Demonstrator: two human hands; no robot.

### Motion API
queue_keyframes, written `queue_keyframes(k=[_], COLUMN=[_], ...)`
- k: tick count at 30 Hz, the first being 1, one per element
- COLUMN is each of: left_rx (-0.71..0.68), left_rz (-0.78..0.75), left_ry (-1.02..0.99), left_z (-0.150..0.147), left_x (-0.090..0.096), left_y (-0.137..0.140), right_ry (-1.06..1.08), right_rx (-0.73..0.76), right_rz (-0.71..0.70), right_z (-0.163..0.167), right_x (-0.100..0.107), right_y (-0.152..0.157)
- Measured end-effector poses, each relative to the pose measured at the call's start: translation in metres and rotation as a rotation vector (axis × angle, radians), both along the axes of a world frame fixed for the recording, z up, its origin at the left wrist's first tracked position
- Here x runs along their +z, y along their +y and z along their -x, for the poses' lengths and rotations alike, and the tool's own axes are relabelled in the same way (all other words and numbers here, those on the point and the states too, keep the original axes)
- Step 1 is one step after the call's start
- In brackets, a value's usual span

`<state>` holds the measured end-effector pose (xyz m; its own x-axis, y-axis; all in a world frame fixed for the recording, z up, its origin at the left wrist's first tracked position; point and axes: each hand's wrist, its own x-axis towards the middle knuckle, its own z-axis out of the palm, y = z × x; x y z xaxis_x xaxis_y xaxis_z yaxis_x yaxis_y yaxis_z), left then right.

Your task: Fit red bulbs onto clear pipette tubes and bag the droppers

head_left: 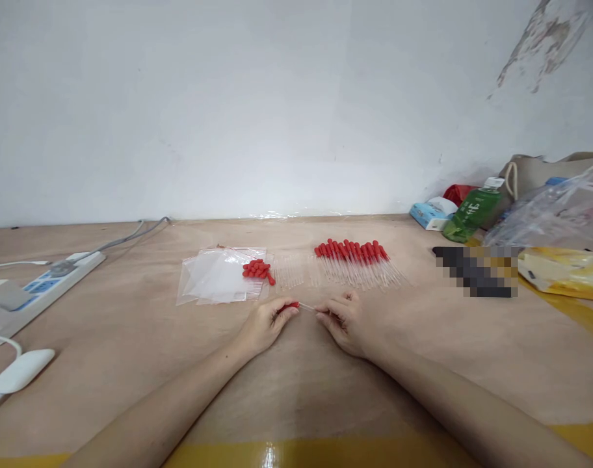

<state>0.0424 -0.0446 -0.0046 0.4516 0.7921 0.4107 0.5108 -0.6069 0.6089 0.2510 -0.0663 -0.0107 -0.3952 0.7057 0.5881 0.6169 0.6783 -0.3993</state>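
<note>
Between finger and thumb, my left hand (268,324) pinches a red rubber bulb (290,305). A thin clear tube (306,307) runs from that bulb to my right hand (344,323), whose fingertips are closed on its far end. Together they look like a small dropper. Just beyond my left hand, loose red bulbs (257,269) lie in a pile on clear plastic bags (213,276). Bare clear tubes (289,272) lie side by side in the middle. Past my right hand is a row of droppers with red bulbs (357,260).
On the left lie a white power strip (47,286) with cables and a white plug-like piece (21,372). A green bottle (473,211), a tissue pack (430,213), a pixelated dark object (476,270), a yellow packet (564,273) and plastic bags (550,208) are at right.
</note>
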Motion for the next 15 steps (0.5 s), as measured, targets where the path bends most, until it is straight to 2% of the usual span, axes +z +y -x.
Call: queue_keyframes(k=[5, 10, 15], left_rx=[-0.051, -0.102, -0.139], left_rz=[0.005, 0.007, -0.032], left_ry=[0.016, 0.129, 0.158], left_z=[0.001, 0.002, 0.001], left_x=[0.004, 0.009, 0.009], left_y=[-0.003, -0.008, -0.009], right_ry=[-0.062, -0.187, -0.198], right_rx=[0.016, 0.008, -0.008], right_rz=[0.042, -0.028, -0.086], right_z=[-0.004, -0.006, 0.0], right_x=[0.005, 0.011, 0.009], right_y=[0.004, 0.004, 0.001])
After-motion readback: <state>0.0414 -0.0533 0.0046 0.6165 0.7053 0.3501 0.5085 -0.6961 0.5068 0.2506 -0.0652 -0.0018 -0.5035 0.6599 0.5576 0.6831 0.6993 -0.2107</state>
